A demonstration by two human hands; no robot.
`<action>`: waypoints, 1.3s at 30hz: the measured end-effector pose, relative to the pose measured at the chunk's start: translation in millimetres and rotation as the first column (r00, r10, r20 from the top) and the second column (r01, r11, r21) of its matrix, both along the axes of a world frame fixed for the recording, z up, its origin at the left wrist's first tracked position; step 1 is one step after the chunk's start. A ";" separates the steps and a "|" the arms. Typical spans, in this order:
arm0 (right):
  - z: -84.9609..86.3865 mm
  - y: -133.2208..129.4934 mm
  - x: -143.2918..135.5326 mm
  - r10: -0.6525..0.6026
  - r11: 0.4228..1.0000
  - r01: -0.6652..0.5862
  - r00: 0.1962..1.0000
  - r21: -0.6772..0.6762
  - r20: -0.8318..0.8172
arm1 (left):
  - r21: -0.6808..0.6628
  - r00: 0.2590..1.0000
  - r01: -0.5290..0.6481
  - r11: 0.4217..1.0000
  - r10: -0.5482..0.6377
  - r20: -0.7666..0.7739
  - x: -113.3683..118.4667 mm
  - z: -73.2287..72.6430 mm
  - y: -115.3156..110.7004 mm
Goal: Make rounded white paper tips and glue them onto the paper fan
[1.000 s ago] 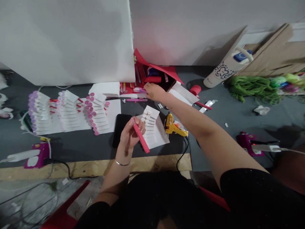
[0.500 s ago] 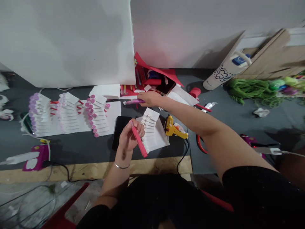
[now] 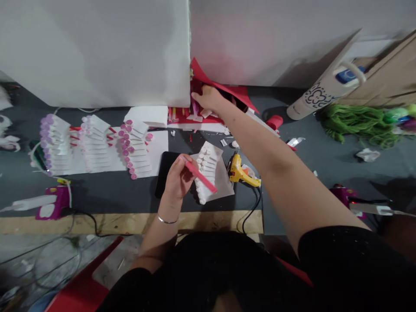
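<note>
My left hand point(image 3: 180, 175) is closed around a pink marker point(image 3: 201, 177), which slants down to the right above a fan of white-tipped paper sticks point(image 3: 206, 169). Over the red container point(image 3: 242, 93) at the back of the table, my right hand point(image 3: 208, 99) reaches in among pens and paper scraps. A purple marker point(image 3: 195, 107) shows just under its fingertips, which look closed on it; the other fingers are partly hidden. Below my left wrist, partly covered, lies a black phone point(image 3: 163, 173). To the right stands a yellow glue gun point(image 3: 242, 172).
On the left lie fans of paper sticks with purple point(image 3: 48, 138), pale pink point(image 3: 86, 147) and dark pink tips point(image 3: 128, 149). A white tumbler point(image 3: 308, 102), green yarn point(image 3: 354, 125) and a red roll point(image 3: 274, 122) are at the right. Purple power strips point(image 3: 53, 203) with cables sit near the front.
My right hand has moved back and up from the table into the red container, carrying the purple marker. The pink marker in my left hand has swung rightward. The view has shifted slightly.
</note>
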State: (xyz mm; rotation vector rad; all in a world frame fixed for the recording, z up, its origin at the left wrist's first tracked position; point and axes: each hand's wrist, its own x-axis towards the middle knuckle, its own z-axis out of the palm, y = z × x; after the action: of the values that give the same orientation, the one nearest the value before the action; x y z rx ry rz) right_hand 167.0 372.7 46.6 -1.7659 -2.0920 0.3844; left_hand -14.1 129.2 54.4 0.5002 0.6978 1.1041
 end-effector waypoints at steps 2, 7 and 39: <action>13.4 -17.0 5.2 -0.009 0.997 0.013 0.999 -0.081 0.050 | -0.028 0.997 -0.060 0.998 0.058 -0.059 1.5 -2.9 1.4; 50.6 -133.0 46.1 0.106 0.972 -0.178 0.913 -0.151 -0.394 | 0.044 0.987 -0.121 0.992 0.125 -0.098 7.6 -3.5 2.6; -26.2 -333.0 94.4 -0.118 0.992 0.128 0.955 0.019 -0.272 | 0.255 0.287 0.741 0.621 0.051 -0.957 51.6 -30.6 -86.7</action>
State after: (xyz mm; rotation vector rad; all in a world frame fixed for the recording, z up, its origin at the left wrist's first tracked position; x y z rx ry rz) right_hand 261.5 39.8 20.4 -1.7058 -1.7797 0.5167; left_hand 37.5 42.5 23.8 2.0062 1.0270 0.4272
